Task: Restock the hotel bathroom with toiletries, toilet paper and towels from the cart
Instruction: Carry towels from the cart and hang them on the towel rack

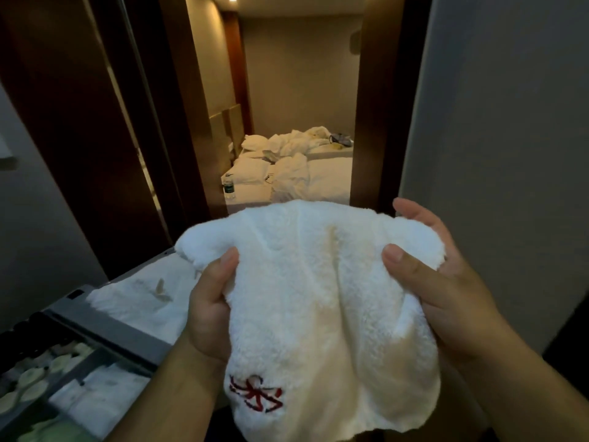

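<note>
A white fluffy towel (318, 298) with a red embroidered mark near its lower left corner hangs between both hands in front of me. My left hand (208, 304) grips its left edge, thumb on top. My right hand (436, 279) grips the right edge, thumb pressed into the pile and fingers behind. The grey cart (105, 330) stands at the lower left, with more white towels (140, 298) lying on its top and a tray of small toiletry items (35, 378) at its near end.
An open doorway straight ahead, framed in dark wood (373, 122), leads to a bedroom with two unmade beds (287, 173). A water bottle (229, 186) stands by the near bed. A pale wall (510, 122) fills the right side.
</note>
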